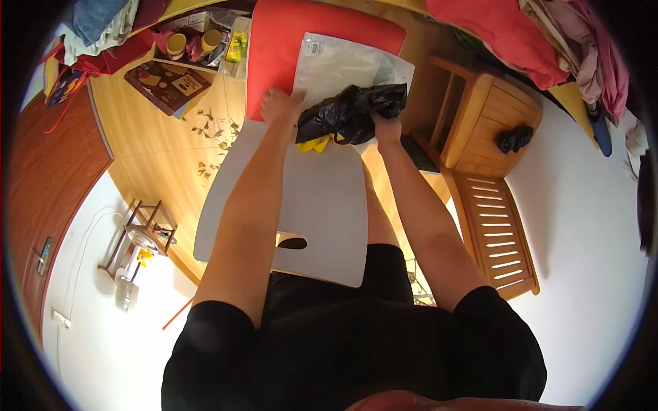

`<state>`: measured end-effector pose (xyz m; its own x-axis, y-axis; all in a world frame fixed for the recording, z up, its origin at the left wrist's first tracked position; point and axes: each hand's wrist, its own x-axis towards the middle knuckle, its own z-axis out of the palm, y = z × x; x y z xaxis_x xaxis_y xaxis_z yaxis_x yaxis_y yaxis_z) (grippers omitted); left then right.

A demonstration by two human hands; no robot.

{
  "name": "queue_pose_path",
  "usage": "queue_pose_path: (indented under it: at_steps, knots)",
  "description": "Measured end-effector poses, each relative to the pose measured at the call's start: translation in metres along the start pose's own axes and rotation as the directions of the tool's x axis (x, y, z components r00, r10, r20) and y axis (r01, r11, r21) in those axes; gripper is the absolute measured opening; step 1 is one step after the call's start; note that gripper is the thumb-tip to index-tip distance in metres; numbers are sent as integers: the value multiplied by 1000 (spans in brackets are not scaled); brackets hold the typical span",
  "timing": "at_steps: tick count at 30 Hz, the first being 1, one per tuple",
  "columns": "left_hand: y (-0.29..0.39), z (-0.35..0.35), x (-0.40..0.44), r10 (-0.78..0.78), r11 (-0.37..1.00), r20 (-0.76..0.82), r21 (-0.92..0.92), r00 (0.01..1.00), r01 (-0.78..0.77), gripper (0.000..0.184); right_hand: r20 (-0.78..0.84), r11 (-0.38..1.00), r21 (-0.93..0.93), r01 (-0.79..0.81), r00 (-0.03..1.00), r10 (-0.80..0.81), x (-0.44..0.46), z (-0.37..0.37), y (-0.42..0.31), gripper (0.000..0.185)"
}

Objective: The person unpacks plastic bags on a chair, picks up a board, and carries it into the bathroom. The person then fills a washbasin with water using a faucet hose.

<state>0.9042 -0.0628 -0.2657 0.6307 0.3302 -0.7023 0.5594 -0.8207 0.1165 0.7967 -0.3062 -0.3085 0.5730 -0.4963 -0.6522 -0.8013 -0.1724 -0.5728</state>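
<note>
A crumpled black plastic bag [349, 113] hangs across the middle of the seat. My right hand [388, 130] is closed on its right end, the fingers partly hidden by the folds. My left hand [277, 106] rests on the red cushion [271, 48], thumb apart from the fingers, at the left edge of a flat clear plastic bag [336, 68]. That clear bag lies on the cushion, with a small label in its upper left corner. Something yellow [314, 144] shows beneath the black bag. Nearest me is a grey-white board [322, 205] with an oval cutout, like a chair back.
At the right stands a wooden chair [490, 123] with a small black bundle [514, 139] on it. A box of jars [199, 44] and a brown patterned box [168, 85] sit at upper left. Clothes [507, 41] are piled at upper right. A small rack [140, 233] stands left.
</note>
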Motion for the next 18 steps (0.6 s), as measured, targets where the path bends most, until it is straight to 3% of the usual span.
queue_pose_path:
  at_steps: [1, 2, 5, 7, 9, 10, 12, 14, 16, 18]
  knots:
    - [-2, -1, 3, -153, 986, 37, 73, 988, 150, 40, 9, 999, -35, -33, 999, 34, 3, 1, 1, 47]
    - [-6, 2, 5, -21, 996, 130, 93, 991, 9, 35, 20, 995, -100, 32, 999, -30, 10, 5, 11, 46]
    - [16, 14, -30, 469, 866, 55, 168, 882, -471, 33, 54, 947, -309, 86, 996, -73, 22, 12, 34, 45]
    - [33, 42, -69, 571, 816, -60, -74, 819, -574, 28, 44, 885, -464, -47, 996, 76, 5, 14, -19, 50]
    - [55, 39, -109, 702, 697, 41, 165, 711, -698, 25, 135, 957, -258, 131, 986, -98, 10, 24, 24, 49]
    - [59, 33, -115, 652, 740, 86, 141, 753, -657, 27, 162, 966, -143, 215, 968, -191, 7, 25, 22, 48]
    - [66, 24, -118, 546, 818, 177, 96, 819, -567, 32, 388, 965, 251, -73, 921, -31, -13, 5, -14, 47]
    - [60, 27, -113, 596, 779, 109, 166, 796, -605, 37, 588, 796, 481, -369, 809, 19, -46, -19, -77, 45]
    - [57, 28, -115, 665, 704, 80, 264, 743, -659, 41, 722, 563, 574, -595, 692, -5, -63, -31, -113, 41]
    - [59, 27, -128, 750, 576, 97, 390, 654, -718, 45, 664, 671, 450, -589, 723, 190, -47, -32, -86, 36]
